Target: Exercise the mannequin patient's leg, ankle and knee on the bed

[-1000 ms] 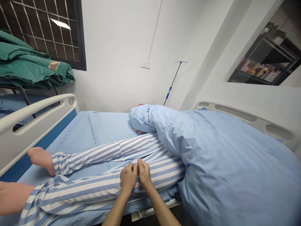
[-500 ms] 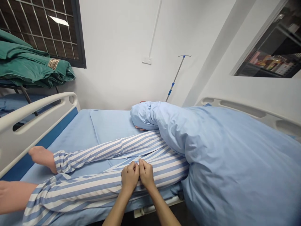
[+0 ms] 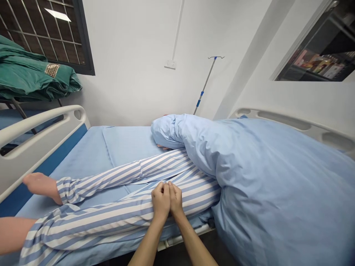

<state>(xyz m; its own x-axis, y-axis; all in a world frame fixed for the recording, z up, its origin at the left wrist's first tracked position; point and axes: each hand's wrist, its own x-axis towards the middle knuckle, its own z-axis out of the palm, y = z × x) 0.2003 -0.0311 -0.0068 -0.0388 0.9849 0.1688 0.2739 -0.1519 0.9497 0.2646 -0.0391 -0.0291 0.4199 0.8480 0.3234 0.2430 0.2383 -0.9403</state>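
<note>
My left hand [image 3: 161, 201] and my right hand [image 3: 175, 198] are held side by side, touching, with fingers curled in. Nothing shows in either; the palms are hidden. Both are over the near thigh of blue-and-white striped pajama pants [image 3: 111, 212]; whether they rest on the cloth I cannot tell. The pants are on a figure lying on a bed, its bare far foot [image 3: 41, 186] and near foot [image 3: 13, 234] toward the left. A light blue quilt [image 3: 263, 177] is bunched over the figure's upper body.
A blue bed sheet [image 3: 130, 138] lies beneath the legs. The white footboard [image 3: 36, 147] stands left, the headboard [image 3: 299, 125] right. Behind the bed rises an IV pole [image 3: 205, 83] against the wall. Green folded cloth [image 3: 33, 75] is piled at far left.
My hands have shifted slightly right relative to the pants and pressed closer together; the right hand's fingers look straighter. The camera view has tilted a little. The quilt and legs stay put.
</note>
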